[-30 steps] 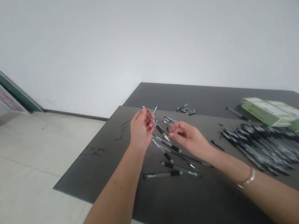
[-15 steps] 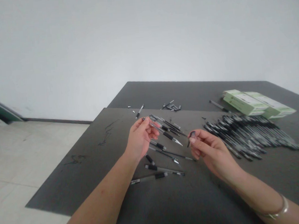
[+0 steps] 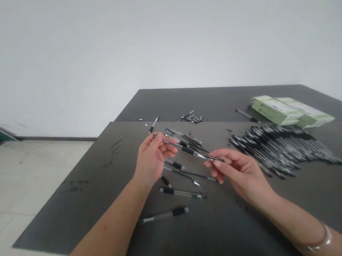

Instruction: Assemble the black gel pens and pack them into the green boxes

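My left hand [image 3: 150, 159] is closed around the rear of a gel pen [image 3: 187, 150]. The pen has a clear barrel, a black grip and a silver tip that points right. Between the thumb and fingers of my right hand [image 3: 241, 171] is a slim dark pen cap [image 3: 216, 158]. Its near end lies at the pen's tip, roughly in line with it; whether they touch I cannot tell. Beneath my hands are loose pen parts, among them a clear barrel with a black grip [image 3: 182, 193] and another barrel [image 3: 163, 215].
A wide pile of pens [image 3: 287, 146] lies to the right, in front of two green-and-white boxes [image 3: 276, 110]. Small dark caps [image 3: 196, 119] are gathered farther back. A single pen [image 3: 153, 124] rests at the back left of the black table [image 3: 85, 213]. A white wall [image 3: 164, 38] stands behind.
My right hand has turned the pen cap from a steep tilt to nearly level, bringing it up to the pen's tip. The view has shifted slightly. My left hand keeps the gel pen.
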### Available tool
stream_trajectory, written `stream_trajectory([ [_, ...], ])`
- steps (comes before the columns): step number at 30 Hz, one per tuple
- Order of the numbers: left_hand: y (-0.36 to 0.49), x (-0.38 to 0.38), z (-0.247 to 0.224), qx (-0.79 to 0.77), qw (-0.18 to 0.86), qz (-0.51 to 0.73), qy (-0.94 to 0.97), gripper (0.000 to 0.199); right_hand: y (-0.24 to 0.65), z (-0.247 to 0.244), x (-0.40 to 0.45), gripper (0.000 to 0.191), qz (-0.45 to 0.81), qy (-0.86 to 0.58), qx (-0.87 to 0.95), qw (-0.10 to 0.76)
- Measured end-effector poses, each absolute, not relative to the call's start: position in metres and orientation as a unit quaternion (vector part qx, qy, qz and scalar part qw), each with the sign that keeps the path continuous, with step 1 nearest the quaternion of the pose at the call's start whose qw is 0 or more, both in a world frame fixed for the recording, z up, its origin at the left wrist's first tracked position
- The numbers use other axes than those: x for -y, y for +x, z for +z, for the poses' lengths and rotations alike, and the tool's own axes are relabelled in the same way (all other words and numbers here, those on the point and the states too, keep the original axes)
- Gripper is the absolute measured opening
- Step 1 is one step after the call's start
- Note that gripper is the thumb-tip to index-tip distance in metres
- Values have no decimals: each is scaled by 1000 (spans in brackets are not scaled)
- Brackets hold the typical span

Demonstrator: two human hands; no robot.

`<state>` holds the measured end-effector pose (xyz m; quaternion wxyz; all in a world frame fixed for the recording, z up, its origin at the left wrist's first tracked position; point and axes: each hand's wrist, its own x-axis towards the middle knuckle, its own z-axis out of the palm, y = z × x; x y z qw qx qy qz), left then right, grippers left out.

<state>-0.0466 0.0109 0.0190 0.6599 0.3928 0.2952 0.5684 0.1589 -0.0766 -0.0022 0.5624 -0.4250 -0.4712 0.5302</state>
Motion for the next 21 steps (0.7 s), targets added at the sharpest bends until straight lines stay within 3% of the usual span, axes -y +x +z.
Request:
stream_trajectory([
  [18,-32,4,16,-285,645,557,439,17,149,-2,74,23,468,-478,524,526],
  [21,-34,-3,13,-290,646,565,424,19,154,2,79,31,377,-527,584,489],
])
